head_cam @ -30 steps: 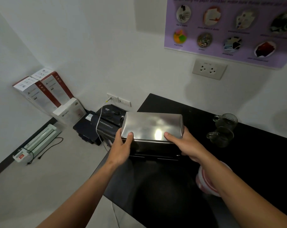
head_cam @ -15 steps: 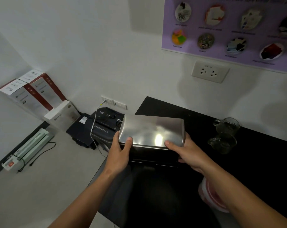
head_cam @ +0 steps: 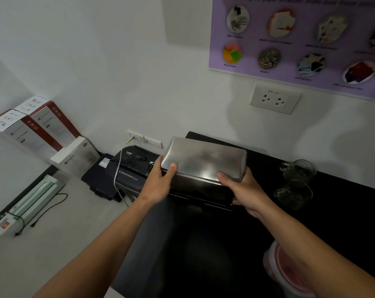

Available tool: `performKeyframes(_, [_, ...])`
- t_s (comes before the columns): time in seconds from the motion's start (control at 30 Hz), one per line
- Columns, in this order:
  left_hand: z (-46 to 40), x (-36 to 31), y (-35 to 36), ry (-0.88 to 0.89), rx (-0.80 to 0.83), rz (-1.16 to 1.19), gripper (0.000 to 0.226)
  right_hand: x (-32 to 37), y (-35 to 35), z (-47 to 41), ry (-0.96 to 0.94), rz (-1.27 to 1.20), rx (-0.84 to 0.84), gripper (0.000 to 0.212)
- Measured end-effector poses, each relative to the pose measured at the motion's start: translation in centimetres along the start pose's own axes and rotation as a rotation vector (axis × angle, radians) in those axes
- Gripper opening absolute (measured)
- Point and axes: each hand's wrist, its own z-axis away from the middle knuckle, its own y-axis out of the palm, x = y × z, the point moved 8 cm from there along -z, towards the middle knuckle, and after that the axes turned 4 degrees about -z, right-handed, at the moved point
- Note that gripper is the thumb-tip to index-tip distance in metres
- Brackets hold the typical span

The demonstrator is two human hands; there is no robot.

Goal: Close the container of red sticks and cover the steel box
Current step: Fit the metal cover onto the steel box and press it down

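A shiny steel lid (head_cam: 203, 160) sits over the dark steel box (head_cam: 201, 197) at the left end of the black counter (head_cam: 343, 214). My left hand (head_cam: 158, 183) grips the lid's near-left corner, thumb on top. Gripping the near-right corner is my right hand (head_cam: 244, 190), with fingers reaching down the box's side. The lid looks tilted, and its front edge stands slightly above the box. A round container with a pink-red top and white rim (head_cam: 285, 274) stands at the counter's near right, partly hidden behind my right forearm.
Two glass mugs (head_cam: 296, 181) stand right of the box. A paper shredder (head_cam: 130, 168) with a white cable stands on the floor to the left, beside paper boxes (head_cam: 42, 130) and a laminator (head_cam: 29, 203). The wall carries a socket (head_cam: 274, 100) and a purple poster (head_cam: 300, 39).
The view has shifted slightly down and left. Both hands stay on the lid in the same grip; the lid sits at about the same place over the box.
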Motion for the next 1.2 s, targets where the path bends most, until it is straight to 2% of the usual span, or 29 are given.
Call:
performKeyframes(0.07, [-1.4,-0.3,0.1,-0.007,0.002,-0.001,0.047,0.4,-0.1,-0.6,0.001,-0.014,-0.026,0.108])
performKeyframes(0.13, [-2.8,-0.8,0.2,-0.003,-0.001,-0.017,0.047,0.7,-0.3,-1.4,-0.005,-0.026,-0.054,0.097])
performKeyframes(0.23, [-4.2,-1.9,0.6,0.020,0.019,0.011,0.035,1.4,-0.5,-2.4,-0.022,-0.038,-0.075,0.083])
performKeyframes(0.37, [-5.9,-2.8,1.2,0.028,0.052,0.092,0.023,2.1,-0.8,-3.7,-0.020,-0.042,-0.087,0.077])
performKeyframes(0.5, [-7.7,-3.0,1.5,0.010,0.064,0.071,0.034,2.8,-1.1,-4.7,-0.041,-0.015,-0.133,0.078])
performKeyframes(0.6, [-9.1,-3.3,1.6,0.007,0.048,0.028,0.029,3.1,-1.2,-5.6,-0.040,-0.008,-0.139,0.077])
performKeyframes(0.77, [-10.8,-3.7,2.0,0.029,0.046,0.047,0.033,3.6,-1.5,-7.1,-0.017,0.007,-0.148,0.095])
performKeyframes(0.93, [-12.7,-4.7,2.7,0.050,0.074,0.084,0.028,4.4,-1.9,-8.6,-0.023,0.002,-0.178,0.084])
performKeyframes(1.03, [-13.2,-4.7,2.2,0.052,0.056,0.088,0.022,4.7,-1.7,-9.1,-0.022,0.006,-0.177,0.085])
performKeyframes(1.2, [-13.7,-4.9,2.2,0.063,0.054,0.083,0.021,4.6,-1.4,-9.5,0.005,-0.011,-0.171,0.100])
